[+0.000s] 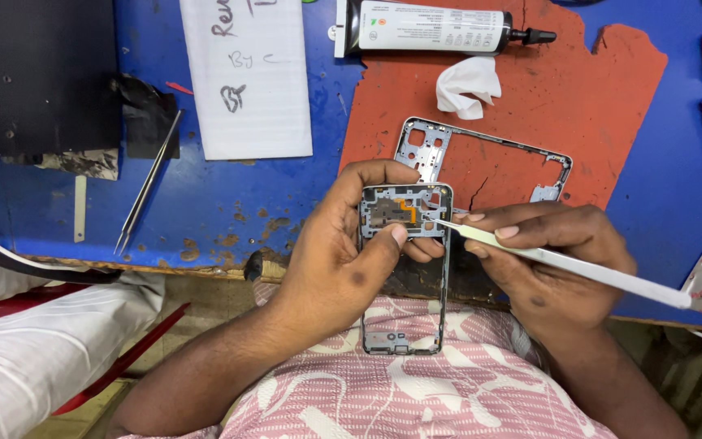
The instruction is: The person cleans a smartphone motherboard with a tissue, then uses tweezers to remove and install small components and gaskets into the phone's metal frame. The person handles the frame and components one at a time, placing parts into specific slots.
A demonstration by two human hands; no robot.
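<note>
Centre of the frame: the left hand [343,252] grasps a phone mid-frame [404,268] by its upper left edge, thumb pressed across the top section, which steadies the part in the air over the person's lap rather than on the bench. The frame's long axis runs vertically in the picture, with its populated end, carrying dark components and an orange flex strip, pointing toward the upper edge and its bare, open end toward the lower edge. The right hand [542,260] pinches a pair of pale tweezers [562,264] in a pen-like grip; the tool lies nearly horizontal, tip directed left and touching the component area at the frame's upper right, a placement suited to fine work. Behind, on a red mat [562,106], rests a second, empty frame [481,158], with a crumpled tissue [469,85] and a black adhesive tube [432,28] above. Metal tweezers [148,183] lie at left on the blue bench [237,203].
</note>
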